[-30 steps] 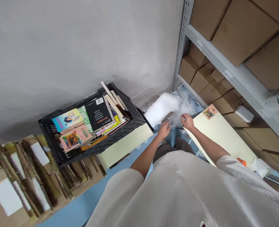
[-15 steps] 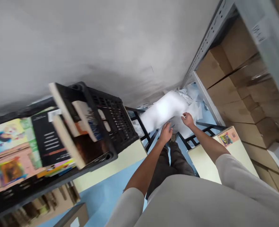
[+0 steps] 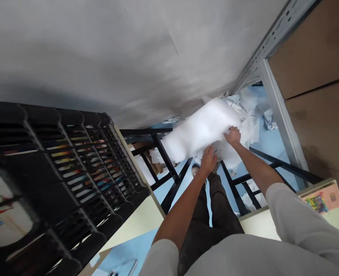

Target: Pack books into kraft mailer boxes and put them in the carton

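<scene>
A thick white roll, which looks like packing foam, lies across the space ahead of my feet. My right hand is at its near right side, fingers bent against the white material and seemingly gripping its edge. Just below the roll's near edge is my left hand, fingers loosely bent and apart, with nothing visible in them. I cannot tell whether the left fingertips touch the roll. Crumpled white sheets lie behind and beside it.
On the left a black plastic crate of books stands on a pale tabletop. Black metal frames flank my legs. Another pale tabletop is at right, beside a grey shelf post and cardboard boxes.
My view has shifted forward and closer to the roll. The right hand has come from above the roll's near side onto its edge. The left hand stays near the roll's lower edge.
</scene>
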### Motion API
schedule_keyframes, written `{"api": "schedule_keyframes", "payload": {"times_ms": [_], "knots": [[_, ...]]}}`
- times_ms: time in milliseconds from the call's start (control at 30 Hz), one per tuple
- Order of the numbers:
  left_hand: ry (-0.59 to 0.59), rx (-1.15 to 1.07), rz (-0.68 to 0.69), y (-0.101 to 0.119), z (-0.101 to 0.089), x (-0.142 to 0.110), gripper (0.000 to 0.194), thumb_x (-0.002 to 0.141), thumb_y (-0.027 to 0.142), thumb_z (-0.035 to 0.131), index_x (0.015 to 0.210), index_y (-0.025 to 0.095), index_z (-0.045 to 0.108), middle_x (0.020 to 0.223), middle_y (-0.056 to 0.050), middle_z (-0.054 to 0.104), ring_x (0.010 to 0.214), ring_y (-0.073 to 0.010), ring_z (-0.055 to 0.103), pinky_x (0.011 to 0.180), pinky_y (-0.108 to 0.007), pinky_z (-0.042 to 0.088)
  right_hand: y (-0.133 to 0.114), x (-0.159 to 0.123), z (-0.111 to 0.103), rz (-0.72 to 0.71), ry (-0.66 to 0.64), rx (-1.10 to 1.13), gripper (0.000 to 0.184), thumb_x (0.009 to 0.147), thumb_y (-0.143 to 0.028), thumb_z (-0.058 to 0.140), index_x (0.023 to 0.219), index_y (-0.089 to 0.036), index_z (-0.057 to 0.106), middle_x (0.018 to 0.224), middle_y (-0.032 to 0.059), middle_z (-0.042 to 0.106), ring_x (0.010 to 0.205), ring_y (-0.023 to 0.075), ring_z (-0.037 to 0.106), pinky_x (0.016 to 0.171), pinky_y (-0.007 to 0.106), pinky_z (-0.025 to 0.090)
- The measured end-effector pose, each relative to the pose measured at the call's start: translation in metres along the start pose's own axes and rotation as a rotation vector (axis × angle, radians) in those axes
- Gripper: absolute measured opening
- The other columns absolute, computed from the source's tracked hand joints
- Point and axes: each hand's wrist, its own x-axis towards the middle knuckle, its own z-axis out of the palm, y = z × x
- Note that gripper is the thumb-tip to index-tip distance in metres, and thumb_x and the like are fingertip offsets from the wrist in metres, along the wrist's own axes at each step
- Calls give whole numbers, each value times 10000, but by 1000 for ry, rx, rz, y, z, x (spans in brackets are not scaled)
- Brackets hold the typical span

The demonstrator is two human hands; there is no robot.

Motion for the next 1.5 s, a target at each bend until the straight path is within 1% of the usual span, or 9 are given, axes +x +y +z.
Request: {"api": "schedule_keyframes", "payload": {"times_ms": [200,300,400,667,900,1067,1267,1400,1500], "knots": [[-10,6,-44,-15,4,-15,516,1045,261,553,1559,231,579,1684,-146,520,1616,-353,424,1347,-570,372,-10,13,19,103,22,20,163,929,-347,695,993,-213,629,1189,178,639,1118,342,581,961,483,503],[-13,5,-68,-17,3,-20,486,1045,248,539,1525,217,607,1674,-149,531,1598,-357,449,1338,-585,382,-15,15,17,64,6,56,27,919,-246,635,911,-220,639,1092,161,661,1044,320,605,934,458,515],[-19,-17,-76,-16,1,-22,455,1045,260,555,1490,208,637,1664,-162,537,1583,-361,468,1338,-572,386,-21,11,10,40,-17,108,40,895,-215,609,908,-233,643,1008,130,690,967,300,616,888,419,521],[-64,14,-29,8,-13,-23,470,1047,231,531,1505,166,616,1665,-194,527,1592,-370,454,1335,-588,382,-42,-10,-28,15,-49,319,210,881,-157,526,1028,-237,653,922,64,730,856,246,642,838,348,529],[-59,31,110,57,-35,-34,458,1027,226,582,1481,240,634,1607,-147,582,1562,-333,499,1326,-563,407,-56,-40,-84,-17,-6,405,336,784,-95,507,971,-196,766,1171,120,775,1095,279,703,1111,434,537],[-94,109,238,102,-60,-63,455,1002,163,585,1448,223,651,1561,-139,607,1517,-303,540,1319,-503,423,-66,-99,-138,68,100,518,448,814,-110,523,1164,-172,796,1259,116,792,1168,265,723,1185,445,521],[-190,235,401,154,-91,-120,457,1009,156,561,1456,204,644,1590,-142,583,1513,-291,543,1308,-475,431,-62,-217,-210,193,301,578,511,872,-181,540,1336,-161,752,1385,137,758,1096,250,738,1149,433,544],[-277,307,521,183,-93,-154,476,1016,163,542,1483,192,627,1616,-147,561,1548,-293,507,1306,-466,430,-44,-304,-244,280,430,587,560,874,-225,559,1404,-144,718,1415,149,741,1015,243,730,1116,420,561],[-340,348,606,202,-82,-171,495,1022,170,529,1509,185,616,1631,-154,548,1558,-292,496,1309,-462,425,-24,-365,-255,336,485,613,569,882,-246,554,1421,-146,707,1439,147,726,986,236,725,1083,408,579]]}}
